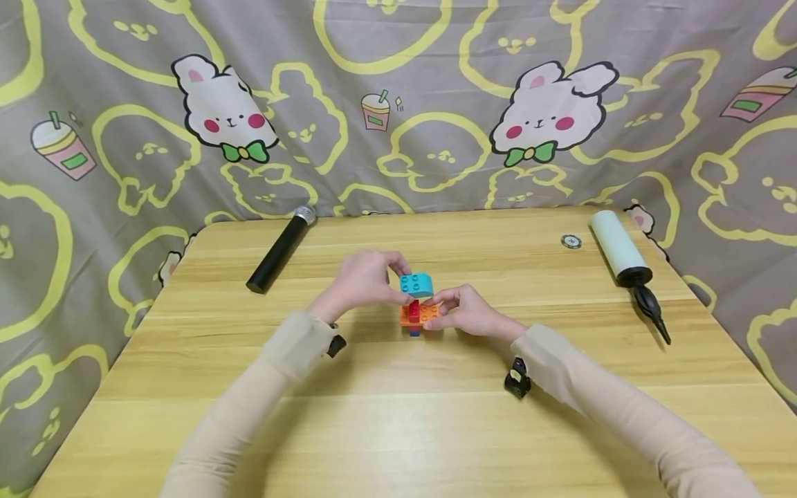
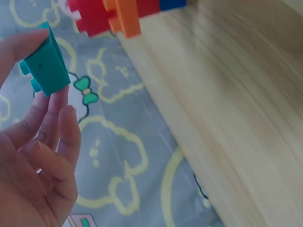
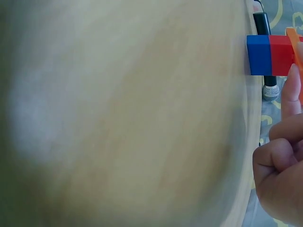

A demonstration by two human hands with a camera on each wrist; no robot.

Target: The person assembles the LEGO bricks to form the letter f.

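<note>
My left hand [image 1: 366,280] pinches a teal toy building block [image 1: 416,285] with a rounded side and studs on top. In the left wrist view, the thumb and fingertips grip the teal block [image 2: 49,68] at opposite ends. Just below it in the head view is a small stack: a blue block [image 3: 259,55] at the bottom, a red block [image 3: 281,55] over it, an orange studded plate [image 1: 429,312] and another red block [image 1: 414,310] on top. My right hand [image 1: 468,312] pinches the orange plate's right end. The teal block is apart from the stack.
On the wooden table [image 1: 398,429], a black microphone [image 1: 277,256] lies at the back left. A round chip [image 1: 571,241] and a white hand pump [image 1: 619,242] with a black nozzle lie at the back right. A patterned curtain [image 1: 436,90] hangs behind.
</note>
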